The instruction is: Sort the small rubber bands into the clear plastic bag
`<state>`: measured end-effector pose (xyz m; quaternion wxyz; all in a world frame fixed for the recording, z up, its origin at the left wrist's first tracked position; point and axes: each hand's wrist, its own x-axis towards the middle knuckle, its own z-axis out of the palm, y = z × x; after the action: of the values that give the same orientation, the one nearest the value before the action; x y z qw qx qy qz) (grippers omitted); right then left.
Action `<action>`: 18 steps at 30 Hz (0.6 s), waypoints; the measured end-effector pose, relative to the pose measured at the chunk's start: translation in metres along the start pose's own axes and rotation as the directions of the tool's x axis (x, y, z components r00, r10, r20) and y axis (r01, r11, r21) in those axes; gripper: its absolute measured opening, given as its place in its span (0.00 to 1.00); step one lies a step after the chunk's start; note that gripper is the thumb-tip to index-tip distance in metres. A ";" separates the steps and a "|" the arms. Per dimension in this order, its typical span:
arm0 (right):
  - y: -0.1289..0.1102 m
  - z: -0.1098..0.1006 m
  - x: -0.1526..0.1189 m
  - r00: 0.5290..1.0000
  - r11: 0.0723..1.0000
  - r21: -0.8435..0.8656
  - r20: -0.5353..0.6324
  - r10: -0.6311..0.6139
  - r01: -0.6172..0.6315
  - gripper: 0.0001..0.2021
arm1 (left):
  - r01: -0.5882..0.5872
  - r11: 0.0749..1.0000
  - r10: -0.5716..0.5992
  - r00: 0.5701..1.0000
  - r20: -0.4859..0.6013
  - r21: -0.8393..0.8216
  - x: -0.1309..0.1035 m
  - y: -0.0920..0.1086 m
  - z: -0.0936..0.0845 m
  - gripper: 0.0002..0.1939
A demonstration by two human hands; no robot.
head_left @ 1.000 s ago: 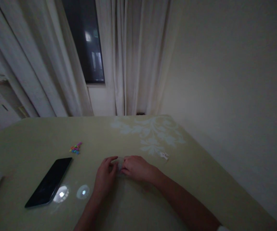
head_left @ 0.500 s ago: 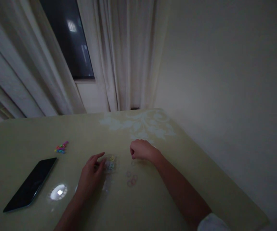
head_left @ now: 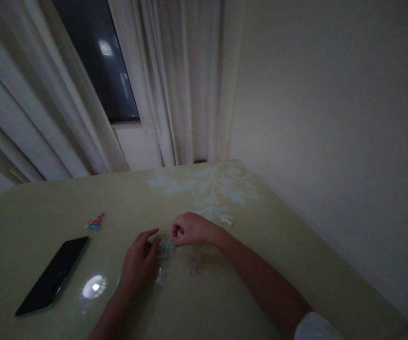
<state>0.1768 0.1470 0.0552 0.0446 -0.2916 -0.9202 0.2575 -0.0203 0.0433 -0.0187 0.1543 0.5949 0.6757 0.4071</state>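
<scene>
A small clear plastic box (head_left: 166, 250) with tiny yellow and pale green rings inside lies on the table between my hands. My left hand (head_left: 140, 259) curls around its left side, thumb and forefinger against the edge. Over the box's right side is my right hand (head_left: 193, 230), its fingertips pinched together. Whatever those fingertips hold is too small or hidden to make out. Just below the right hand lie several thin pinkish rings (head_left: 195, 270), loose on the tabletop and faint in the dim light.
A dark phone or tablet (head_left: 53, 276) lies at the left of the pale green table (head_left: 125, 198). Behind it sits a little heap of bright coloured pieces (head_left: 95, 222). A small white item (head_left: 227, 219) rests beyond my right forearm. The wall (head_left: 331, 165) borders the table's right side.
My right hand has moved left, from above the loose rings to the clear box. The left hand stays at the box. The view has shifted slightly, and the white item now shows more.
</scene>
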 end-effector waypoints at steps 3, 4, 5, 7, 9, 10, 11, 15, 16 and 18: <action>-0.003 0.012 0.007 0.996 1.000 0.005 -0.085 -0.023 0.024 0.04 | -0.019 1.000 0.019 1.000 0.000 -0.015 -0.001 -0.004 0.002 0.24; -0.003 0.011 0.007 0.995 1.000 0.006 -0.098 -0.023 0.024 0.03 | -0.019 1.000 0.019 1.000 -0.003 -0.018 0.000 -0.005 0.002 0.24; -0.002 0.006 0.005 0.992 1.000 0.011 -0.125 -0.022 0.023 0.02 | -0.021 1.000 0.021 1.000 -0.008 -0.020 0.000 -0.007 0.002 0.24; -0.001 -0.011 -0.005 0.968 0.999 0.029 -0.252 -0.013 0.021 0.02 | -0.039 0.999 0.039 0.999 -0.034 -0.005 0.001 -0.009 0.003 0.22; 0.001 -0.031 -0.020 0.916 0.999 0.039 -0.400 0.001 0.016 0.02 | -0.091 0.995 0.095 0.992 -0.081 0.047 0.002 -0.009 0.003 0.20; 0.003 -0.037 -0.029 0.894 0.999 0.048 -0.447 0.020 0.001 0.02 | -0.129 0.988 0.137 0.985 -0.101 0.081 0.001 -0.007 0.004 0.18; 0.005 -0.040 -0.039 0.890 0.999 0.050 -0.454 0.038 -0.017 0.01 | -0.176 0.978 0.187 0.976 -0.106 0.110 0.000 -0.005 0.006 0.16; 0.019 -0.009 -0.079 0.951 0.992 0.027 -0.283 0.125 -0.123 0.01 | -0.390 0.910 0.381 0.920 0.089 0.140 -0.014 0.012 0.022 0.10; 0.024 0.004 -0.088 0.956 0.988 0.044 -0.247 0.156 -0.150 0.02 | -0.439 0.885 0.416 0.895 0.160 0.157 -0.019 0.017 0.027 0.10; 0.031 0.027 -0.102 0.945 0.973 0.130 -0.242 0.218 -0.191 0.01 | -0.529 0.827 0.466 0.834 0.296 0.190 -0.030 0.026 0.037 0.13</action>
<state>0.2707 0.0995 0.0238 0.1509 -0.4134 -0.8566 0.2693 0.0301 0.0278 -0.0309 0.0409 0.8105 0.5205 0.2657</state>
